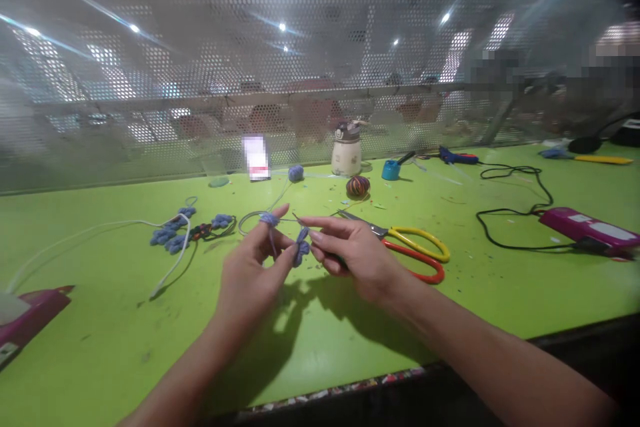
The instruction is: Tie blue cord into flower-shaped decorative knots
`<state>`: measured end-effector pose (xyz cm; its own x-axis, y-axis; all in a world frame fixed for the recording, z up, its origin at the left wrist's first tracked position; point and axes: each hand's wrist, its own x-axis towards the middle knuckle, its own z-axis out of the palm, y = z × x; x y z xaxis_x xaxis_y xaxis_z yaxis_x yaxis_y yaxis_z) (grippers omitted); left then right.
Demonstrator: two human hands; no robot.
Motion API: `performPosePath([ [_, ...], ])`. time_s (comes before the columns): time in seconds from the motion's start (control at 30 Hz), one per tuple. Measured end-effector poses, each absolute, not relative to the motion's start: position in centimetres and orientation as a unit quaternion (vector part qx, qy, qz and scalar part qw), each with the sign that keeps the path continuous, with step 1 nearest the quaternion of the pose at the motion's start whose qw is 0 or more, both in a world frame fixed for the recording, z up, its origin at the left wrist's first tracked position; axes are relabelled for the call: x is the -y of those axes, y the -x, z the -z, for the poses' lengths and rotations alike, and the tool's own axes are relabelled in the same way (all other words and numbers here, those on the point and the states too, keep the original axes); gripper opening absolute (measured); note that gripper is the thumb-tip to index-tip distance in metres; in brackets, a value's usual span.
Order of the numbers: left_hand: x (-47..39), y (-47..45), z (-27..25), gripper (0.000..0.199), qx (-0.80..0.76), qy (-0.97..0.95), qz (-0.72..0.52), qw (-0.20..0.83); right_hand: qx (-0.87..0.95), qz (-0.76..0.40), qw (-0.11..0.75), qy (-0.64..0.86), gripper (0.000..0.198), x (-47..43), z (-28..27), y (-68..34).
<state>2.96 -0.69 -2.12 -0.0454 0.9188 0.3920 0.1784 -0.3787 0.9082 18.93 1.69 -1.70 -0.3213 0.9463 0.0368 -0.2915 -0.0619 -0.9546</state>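
Note:
My left hand point(255, 273) pinches a small blue-purple crocheted piece point(301, 252) between thumb and fingers. Blue-purple yarn point(269, 219) is wound round its raised index finger and runs back to a yarn ball point(295, 173). Close by on the right, my right hand point(350, 243) grips a thin crochet hook point(296, 217), whose tip shows above the piece; most of the hook is hidden by the fingers. Scissors point(415, 232) with one yellow and one red handle lie just beyond the right hand. Finished-looking blue crocheted pieces point(170, 237) lie to the left.
A multicoloured yarn ball point(358, 187), bottle point(346, 155), blue pot point(391, 169), phone point(256, 157) and clear cup point(217, 173) stand along the back. Purple power strips point(590, 228) with cords lie at both sides. A glue gun point(457, 157) rests at back right. Perforated metal panel point(300, 53) closes the rear.

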Motion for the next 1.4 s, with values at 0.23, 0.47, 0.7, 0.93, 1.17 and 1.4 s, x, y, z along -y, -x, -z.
performPosePath([
  [0.23,-0.2,-1.8,0.9,0.036,-0.395,-0.433,-0.554,0.591,0.517,-0.621,0.497,0.317,0.030,-1.6,1.7,-19.2],
  [0.47,-0.2,-0.8,0.5,0.038,-0.381,-0.443,-0.506,0.634,0.664,-0.500,0.460,0.313,0.027,-1.7,1.4,-20.6],
  [0.7,-0.2,-0.1,0.4,0.030,-0.384,-0.466,-0.496,0.624,0.808,-0.323,0.407,0.276,0.029,-2.1,0.6,-21.8],
  [0.93,-0.3,-0.3,0.3,0.029,-0.411,-0.478,-0.469,0.619,0.882,-0.227,0.332,0.244,0.034,-2.4,0.1,-22.3],
  [1.17,-0.5,-0.4,0.6,0.029,-0.438,-0.503,-0.459,0.587,0.910,-0.134,0.284,0.272,0.039,-2.4,0.6,-22.4],
  [1.4,-0.6,-0.7,1.2,0.026,-0.470,-0.575,-0.462,0.485,0.910,-0.008,0.238,0.341,0.050,-1.6,1.1,-21.8],
])
